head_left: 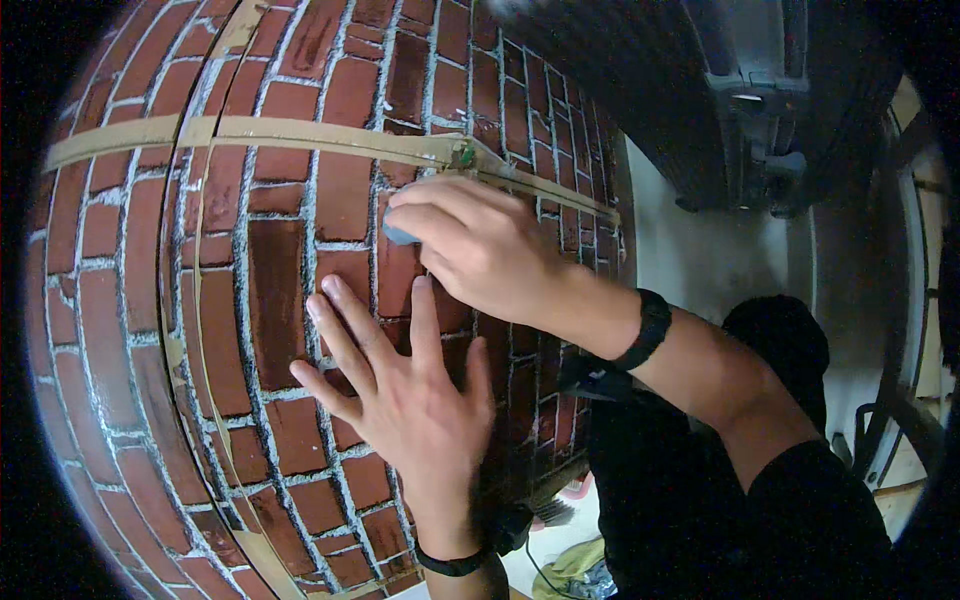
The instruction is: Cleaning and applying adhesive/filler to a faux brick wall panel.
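Note:
A surface with a red and dark brick pattern and whitish joint lines (280, 350) fills most of the head view, crossed by strips of tan tape (300, 134). A small green mark (463, 155) shows on the tape near the middle. My right hand (480, 255) pinches a small blue-grey object (398, 233) against a red brick just below that tape, its fingers partly hiding the object. My left hand (400, 400) lies on the bricks to the lower left of it, fingers spread, with nothing visible held in it. Both my wrists wear dark bands.
A large dark ribbed object with grey fittings (750, 80) stands at upper right above a pale floor (700, 250). My dark-clothed body is at lower right. At the bottom lie a brush (550, 510) and a yellowish bag (570, 575). A frame (905, 400) runs along the right edge.

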A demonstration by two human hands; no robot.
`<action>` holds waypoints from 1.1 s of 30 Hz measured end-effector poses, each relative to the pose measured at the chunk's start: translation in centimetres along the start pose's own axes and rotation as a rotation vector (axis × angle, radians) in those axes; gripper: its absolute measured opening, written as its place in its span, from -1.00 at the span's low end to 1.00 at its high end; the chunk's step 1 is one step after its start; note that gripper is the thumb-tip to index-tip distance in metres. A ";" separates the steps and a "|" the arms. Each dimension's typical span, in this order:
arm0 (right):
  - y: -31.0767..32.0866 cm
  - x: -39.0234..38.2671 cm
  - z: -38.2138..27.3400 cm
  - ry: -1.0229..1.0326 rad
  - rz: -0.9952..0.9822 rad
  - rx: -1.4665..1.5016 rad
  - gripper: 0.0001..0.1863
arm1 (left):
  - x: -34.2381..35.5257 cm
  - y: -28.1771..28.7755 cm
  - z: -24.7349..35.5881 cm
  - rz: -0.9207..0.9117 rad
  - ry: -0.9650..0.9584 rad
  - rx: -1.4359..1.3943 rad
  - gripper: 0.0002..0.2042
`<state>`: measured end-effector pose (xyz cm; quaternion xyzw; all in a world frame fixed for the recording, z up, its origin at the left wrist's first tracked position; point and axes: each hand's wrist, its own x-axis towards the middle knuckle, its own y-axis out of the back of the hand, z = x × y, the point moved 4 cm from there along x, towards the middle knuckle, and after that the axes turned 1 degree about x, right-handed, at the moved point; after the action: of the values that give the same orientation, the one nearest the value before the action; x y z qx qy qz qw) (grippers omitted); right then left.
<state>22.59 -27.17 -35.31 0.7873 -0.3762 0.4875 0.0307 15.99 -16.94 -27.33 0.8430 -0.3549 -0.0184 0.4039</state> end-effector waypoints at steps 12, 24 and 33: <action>-0.3 0.6 -0.1 -0.103 -0.049 -0.160 -0.77 | 0.2 -0.4 0.6 -0.020 -0.079 -0.063 -0.41; -0.9 -0.5 -0.8 -0.221 -0.073 -0.075 -0.78 | 0.2 -0.5 0.2 -0.006 -0.068 -0.062 -0.40; 0.0 1.1 -0.7 -0.225 -0.013 -0.243 -0.88 | 0.2 -0.3 0.6 -0.006 -0.085 -0.080 -0.45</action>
<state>22.39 -27.48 -34.09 0.8298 -0.4282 0.3472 0.0867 16.10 -17.28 -27.87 0.8257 -0.3683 -0.0693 0.4216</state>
